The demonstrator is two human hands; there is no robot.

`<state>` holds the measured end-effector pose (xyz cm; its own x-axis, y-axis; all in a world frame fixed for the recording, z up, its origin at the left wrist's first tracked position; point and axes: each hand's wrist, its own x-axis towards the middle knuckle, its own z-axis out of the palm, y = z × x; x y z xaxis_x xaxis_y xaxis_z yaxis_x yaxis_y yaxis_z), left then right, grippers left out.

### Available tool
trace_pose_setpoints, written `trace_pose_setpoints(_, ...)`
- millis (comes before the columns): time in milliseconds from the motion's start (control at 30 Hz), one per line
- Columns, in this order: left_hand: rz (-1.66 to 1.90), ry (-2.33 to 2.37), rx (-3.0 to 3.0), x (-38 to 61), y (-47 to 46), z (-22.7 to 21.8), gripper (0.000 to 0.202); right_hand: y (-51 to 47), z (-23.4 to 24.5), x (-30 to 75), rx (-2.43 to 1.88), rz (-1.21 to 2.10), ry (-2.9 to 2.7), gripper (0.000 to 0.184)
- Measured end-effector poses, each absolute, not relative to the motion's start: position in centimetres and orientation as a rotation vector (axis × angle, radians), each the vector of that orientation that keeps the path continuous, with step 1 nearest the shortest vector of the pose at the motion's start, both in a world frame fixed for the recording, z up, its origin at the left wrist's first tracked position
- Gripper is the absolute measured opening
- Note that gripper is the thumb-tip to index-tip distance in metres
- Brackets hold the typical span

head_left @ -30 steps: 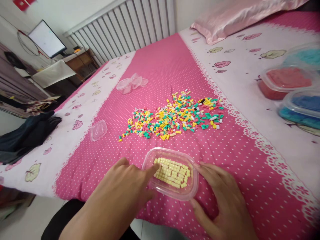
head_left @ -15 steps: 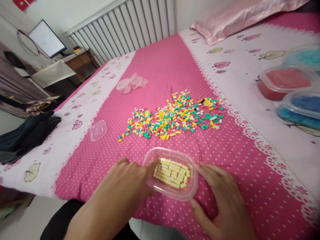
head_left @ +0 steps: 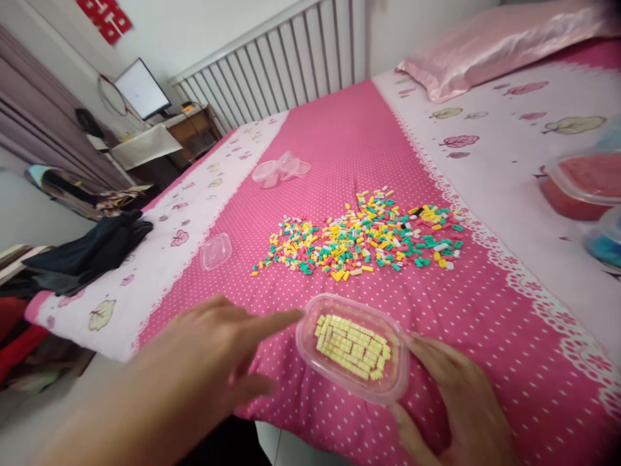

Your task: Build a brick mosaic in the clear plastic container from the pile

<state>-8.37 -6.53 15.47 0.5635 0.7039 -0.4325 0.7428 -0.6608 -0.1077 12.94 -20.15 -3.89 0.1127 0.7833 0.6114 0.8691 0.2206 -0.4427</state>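
A clear plastic tub [head_left: 310, 346] with a neat block of pale yellow small bricks [head_left: 352, 346] inside sits on the pink dotted bedspread near the bed's front edge. My right hand [head_left: 453, 404] rests against the tub's right side, fingers curved round its rim. My left hand [head_left: 208, 356] hovers left of the tub, lifted, fingers loosely spread and the forefinger stretched toward the tub's left edge, holding nothing. A scattered heap of small yellow, green, pink and white bricks [head_left: 363, 236] lies on the bedspread beyond the tub.
A clear lid [head_left: 217, 250] lies left of the heap; more clear lids [head_left: 281, 170] lie further back. Tubs with red [head_left: 579, 184] and blue [head_left: 606, 239] contents stand at the right. Dark clothes [head_left: 92, 249] lie at the bed's left edge. A pink pillow [head_left: 490, 45] lies at the head.
My left hand has drawn back out of the tub and lifted to its left. The camera view has shifted left and up. My right hand stays against the tub.
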Motion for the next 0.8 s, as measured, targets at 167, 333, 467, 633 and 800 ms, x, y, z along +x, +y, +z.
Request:
trace_pose_setpoints(167,-0.261,1.732,2.619,-11.3,-1.0,13.4,0.028,-20.0,-4.7,13.1,-1.533,-0.173,-1.67,0.048)
trace_pose_setpoints(333,-0.297,1.746,2.615,-11.9,2.6,8.5,0.027,-19.9,-5.1,13.0,-1.541,-0.166,-1.653,0.05)
trace_pose_setpoints(467,-0.227,1.743,2.737,-11.4,3.4,6.1,0.033,-19.9,-5.0,12.9,-1.527,-0.189,-1.645,0.048)
trace_pose_setpoints(633,-0.133,1.777,2.883,-10.4,3.9,3.9,0.034,-19.9,-4.7,12.9,-1.538,-0.151,-1.648,0.046)
trace_pose_setpoints(800,-0.077,1.769,2.959,-10.5,4.1,3.1,0.033,-19.9,-4.5,12.8,-1.513,-0.116,-1.631,0.046)
